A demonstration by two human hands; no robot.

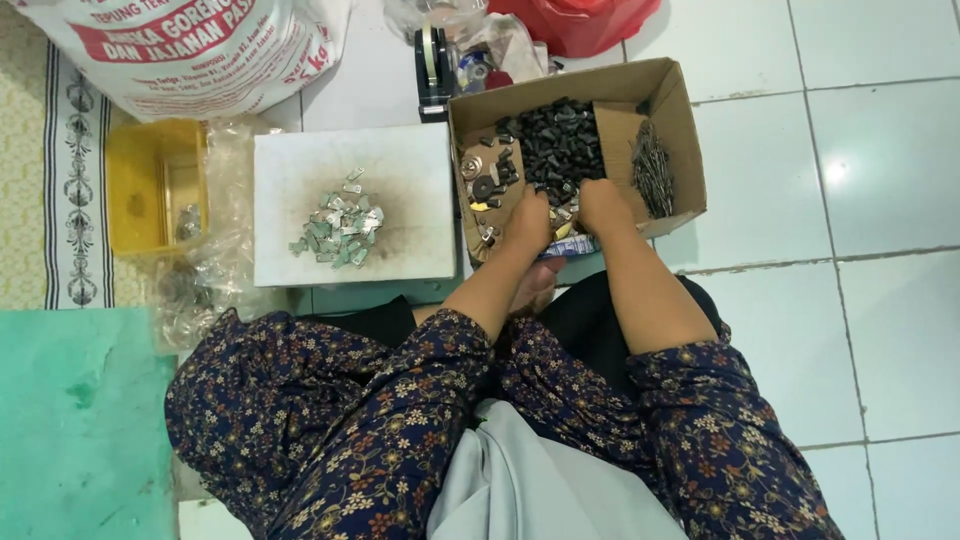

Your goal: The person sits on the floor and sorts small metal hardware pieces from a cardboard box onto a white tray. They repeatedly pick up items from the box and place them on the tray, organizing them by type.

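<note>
Nearest, both hands reach into the near edge of the cardboard box (672, 95) — the left hand (530, 222) and right hand (603, 207) are curled among the small parts, though whether the fingers pinch anything I cannot tell. Just beyond lies the heap of black pieces (560, 145), likely hard, light and loose — best scooped or pinched one by one — with a bundle of thin metal pins (652, 170) beside it. Left of the box, shiny metal clips (340, 230) lie on a white slab (300, 160).
</note>
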